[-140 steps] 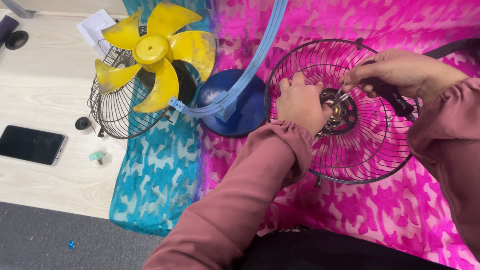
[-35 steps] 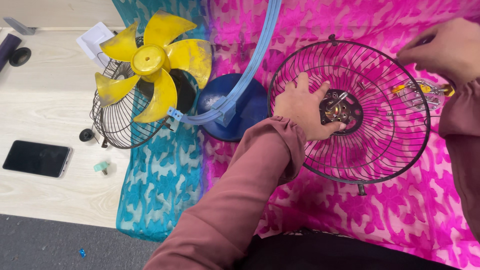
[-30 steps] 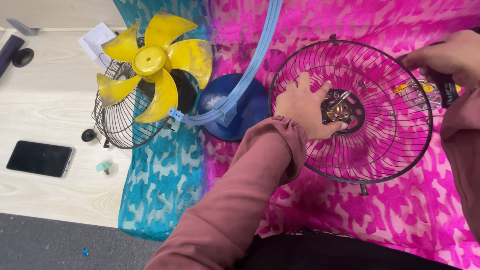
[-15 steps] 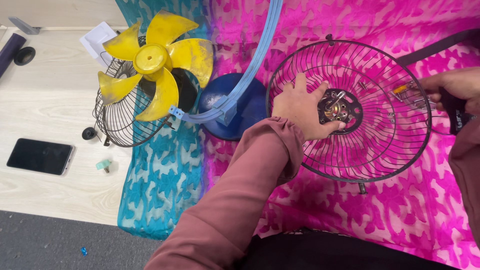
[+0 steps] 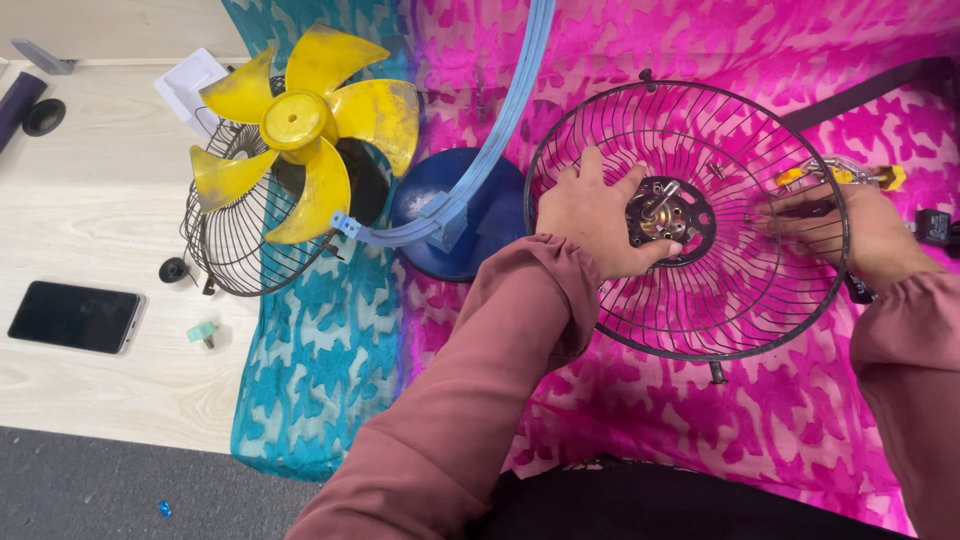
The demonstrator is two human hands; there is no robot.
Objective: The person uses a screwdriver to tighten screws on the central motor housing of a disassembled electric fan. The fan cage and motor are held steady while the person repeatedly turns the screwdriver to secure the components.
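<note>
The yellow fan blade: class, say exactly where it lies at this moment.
In the head view the yellow fan blade lies upper left on a wire guard, left of the blue base.
</note>
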